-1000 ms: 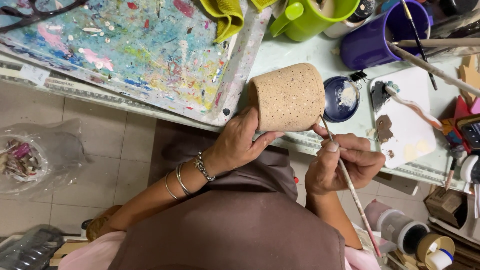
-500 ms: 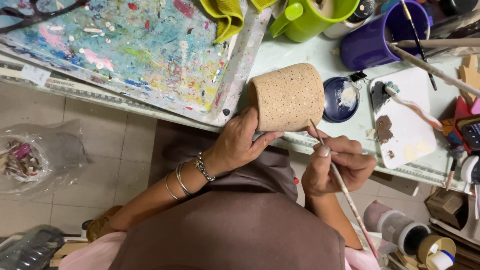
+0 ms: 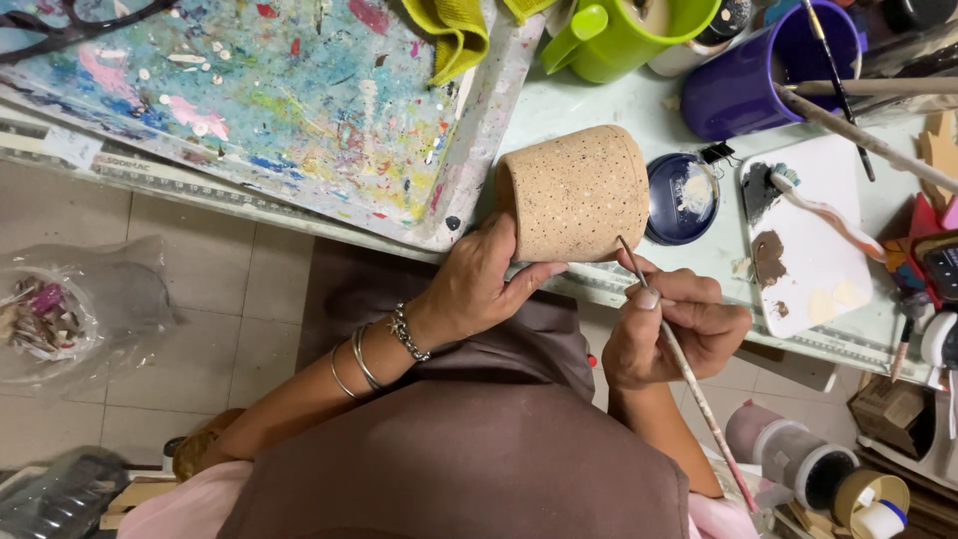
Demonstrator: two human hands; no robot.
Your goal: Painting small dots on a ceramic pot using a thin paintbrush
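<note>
Head view: the left hand [image 3: 479, 284] has a closed grip on a speckled clay cup [image 3: 576, 192], tipped on its side at the near edge of the table [image 3: 599, 110], probably so its wall faces the painter. The right hand [image 3: 674, 324] pinches a thin brush [image 3: 679, 364] like a pencil, tip touching the cup's lower side. Not much room: a dark blue lid [image 3: 682, 198] sits just right, a paint-splattered board [image 3: 269, 100] just left, open floor [image 3: 200, 299] below.

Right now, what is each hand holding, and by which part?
The left hand grips the speckled tan cup by its lower side wall near the open rim. The right hand pinches a thin paintbrush partway along its handle, toward the bristle end.
</note>
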